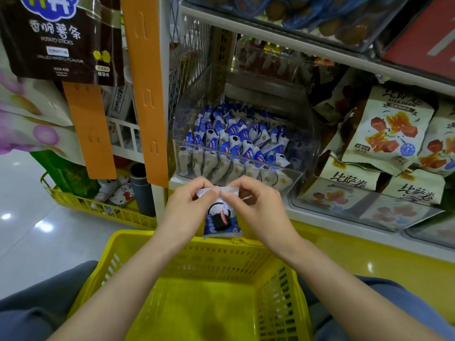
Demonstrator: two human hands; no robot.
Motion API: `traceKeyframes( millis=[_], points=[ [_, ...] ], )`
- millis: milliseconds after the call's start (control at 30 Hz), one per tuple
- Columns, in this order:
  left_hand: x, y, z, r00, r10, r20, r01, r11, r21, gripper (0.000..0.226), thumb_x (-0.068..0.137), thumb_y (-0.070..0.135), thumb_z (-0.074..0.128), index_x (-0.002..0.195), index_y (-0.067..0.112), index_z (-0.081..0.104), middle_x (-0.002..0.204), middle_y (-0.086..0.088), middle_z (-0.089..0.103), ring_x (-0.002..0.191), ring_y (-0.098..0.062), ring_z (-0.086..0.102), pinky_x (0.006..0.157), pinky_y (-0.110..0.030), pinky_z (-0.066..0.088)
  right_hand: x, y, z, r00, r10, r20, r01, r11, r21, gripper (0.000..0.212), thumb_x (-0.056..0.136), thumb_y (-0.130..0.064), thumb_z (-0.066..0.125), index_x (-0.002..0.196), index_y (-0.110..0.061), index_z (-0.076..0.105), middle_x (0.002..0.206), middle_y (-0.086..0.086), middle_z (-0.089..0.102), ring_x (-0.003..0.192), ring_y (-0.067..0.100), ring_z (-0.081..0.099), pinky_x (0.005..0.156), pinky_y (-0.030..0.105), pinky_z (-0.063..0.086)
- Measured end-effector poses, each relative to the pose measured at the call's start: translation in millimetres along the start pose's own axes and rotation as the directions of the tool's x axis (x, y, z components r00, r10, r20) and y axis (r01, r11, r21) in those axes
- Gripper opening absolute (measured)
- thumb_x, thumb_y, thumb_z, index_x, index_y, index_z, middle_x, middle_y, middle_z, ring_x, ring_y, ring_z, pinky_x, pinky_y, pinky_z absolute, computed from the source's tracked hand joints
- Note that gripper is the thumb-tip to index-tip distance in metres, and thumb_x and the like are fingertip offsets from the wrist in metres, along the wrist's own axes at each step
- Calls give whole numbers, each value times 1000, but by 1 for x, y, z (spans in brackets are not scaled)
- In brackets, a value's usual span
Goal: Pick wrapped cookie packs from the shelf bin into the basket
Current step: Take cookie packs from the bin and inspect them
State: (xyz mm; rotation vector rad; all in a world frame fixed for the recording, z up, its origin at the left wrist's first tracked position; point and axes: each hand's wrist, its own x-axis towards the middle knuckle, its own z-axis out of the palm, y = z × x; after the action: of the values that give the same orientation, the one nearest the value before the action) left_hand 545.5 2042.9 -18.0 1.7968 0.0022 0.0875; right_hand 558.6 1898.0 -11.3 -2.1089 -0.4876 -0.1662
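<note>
Basket [197, 303]: yellow perforated plastic, lowest in view, set between the person's 2 grey-clad legs [37, 303].
Left grip [187, 207]: thumb and forefinger pinch the left part of the crimped top seam of the cookie pack [221, 220]; the other fingers are curled.
Right grip [258, 205]: thumb and forefinger pinch the right part of the same seam, just beside the left fingertips; the other fingers are curled.
Cookie pack: 1 white-and-blue wrapper printed with a dark sandwich cookie. It hangs upright from its seam, above the basket's far rim and in front of the shelf edge, outside the bin.
Shelf bin [246, 158]: clear plastic, open on top, standing on the white shelf [320, 219] directly behind both grips.
Packs in bin [234, 136]: many wrappers of the same kind, upright in a row against the front wall, heaped loosely behind.
Right of bin: pale snack bags [389, 129] with red-orange print, stacked and leaning.
Upper left: dark potato-sticks bag [56, 38] hanging beside an orange strip [145, 89].
</note>
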Motion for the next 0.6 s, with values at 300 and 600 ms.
traceKeyframes(
  millis=[300,600],
  points=[
    [4,-1,-3,996,-48,-74,45,998,-31,13,93,18,51,81,19,55,80,-2,60,78,-22,61,75,-37,50,3,-2,-11,964,-126,-233,89,983,-160,3,89,-21,59,87,-22,59,80,-9,57,74,5,54,65,18,45],
    [6,4,-8,946,-260,193,321,826,-463,39,93,43,42,106,16,66,93,-5,73,82,-19,68,72,-31,54,-4,-4,-9,935,-349,-55,328,916,-232,6,83,-12,65,88,-10,68,99,1,61,96,11,57,82,30,49]
  ],
)
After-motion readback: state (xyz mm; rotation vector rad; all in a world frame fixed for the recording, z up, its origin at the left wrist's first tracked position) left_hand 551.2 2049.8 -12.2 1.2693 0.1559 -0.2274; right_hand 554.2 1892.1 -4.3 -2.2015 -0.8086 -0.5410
